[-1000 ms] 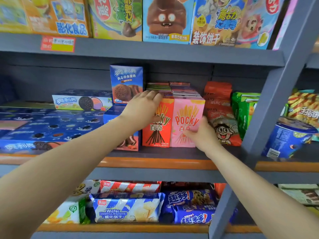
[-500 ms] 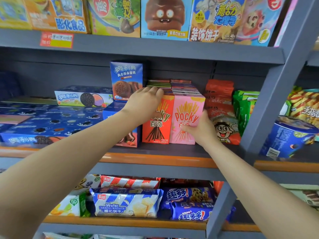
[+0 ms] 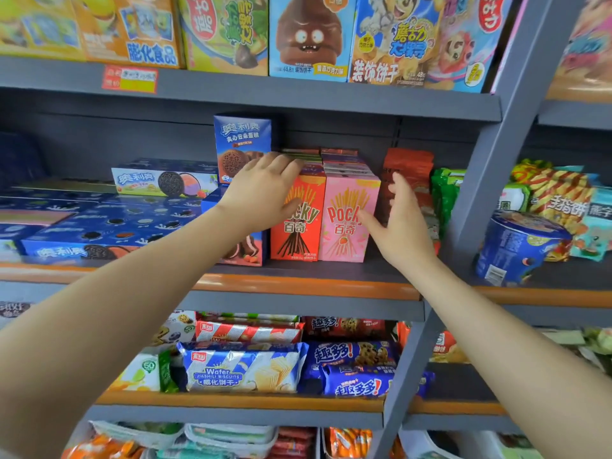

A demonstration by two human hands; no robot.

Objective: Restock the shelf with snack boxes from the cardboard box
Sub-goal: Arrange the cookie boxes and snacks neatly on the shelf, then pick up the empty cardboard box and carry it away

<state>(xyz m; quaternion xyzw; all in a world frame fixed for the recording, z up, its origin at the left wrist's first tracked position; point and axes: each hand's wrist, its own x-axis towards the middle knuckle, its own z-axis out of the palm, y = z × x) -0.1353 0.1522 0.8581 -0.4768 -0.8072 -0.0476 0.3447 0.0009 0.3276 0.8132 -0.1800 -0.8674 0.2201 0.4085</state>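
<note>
Your left hand [image 3: 265,190] lies flat with straight fingers over the red Pocky box [image 3: 296,220] on the middle shelf [image 3: 298,283], while your right hand [image 3: 400,223], fingers loosely spread, touches the pink Pocky box [image 3: 347,220] just right of it.

Grey metal shelving unit [image 3: 265,97], tiers edged with orange trim strips [image 3: 298,286]. Slanted grey upright post [image 3: 490,180] right of centre; a second bay continues right of the post. Red-and-yellow price tag [image 3: 129,79] far left of the post, on the upper tier's edge; lighting even and bright.
</note>
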